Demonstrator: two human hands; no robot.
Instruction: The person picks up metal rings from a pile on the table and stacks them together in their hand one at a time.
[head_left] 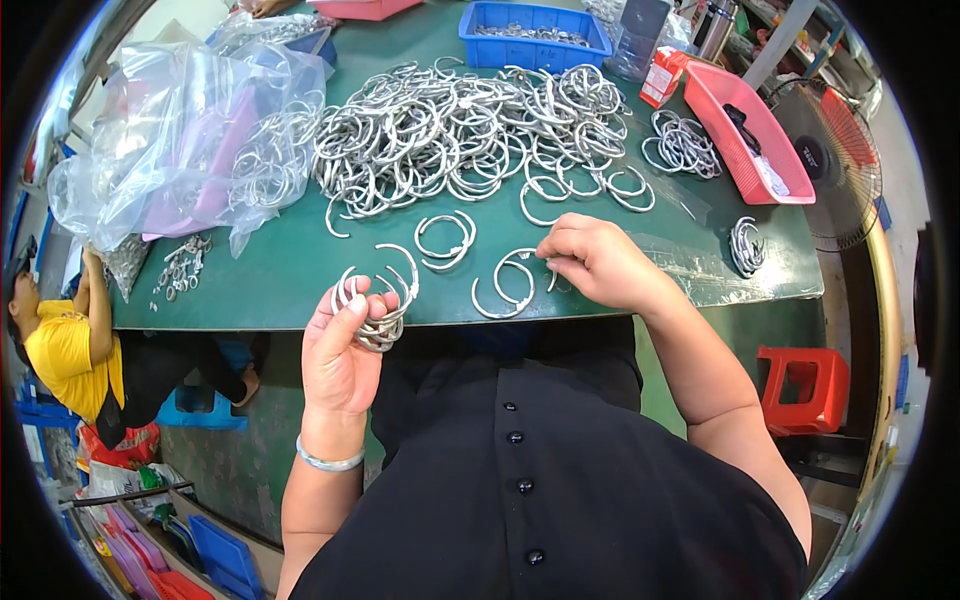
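At the far left we see a person in a yellow shirt [60,350] sitting low beside the green table [290,270]. On the table's left part lies a clear plastic bag [170,140] with metal rings in it. Our left hand [340,350] is closed around a bunch of open metal rings [375,305], held upright just off the table's near edge. A bangle [328,461] sits on that wrist. Behind lies a big heap of rings [470,130]. Our right hand [595,260] pinches the end of a single ring [510,285] lying on the table, fingers curled shut on it. Farther right are a pink tray [745,140], a fan [835,160] and a red stool [805,390].
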